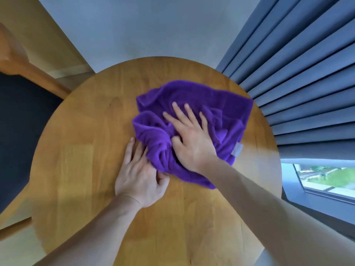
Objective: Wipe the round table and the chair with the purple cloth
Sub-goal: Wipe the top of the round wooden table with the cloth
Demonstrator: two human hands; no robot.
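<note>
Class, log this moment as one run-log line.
right hand flat on purple cloth | left hand at its edge | round table

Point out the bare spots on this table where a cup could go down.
The round wooden table is bare along its left side toward the dark-seated chair, and across the near edge between the forearms. The middle and right are crowded: the crumpled purple cloth lies under the right hand, the left hand at its edge.
</note>
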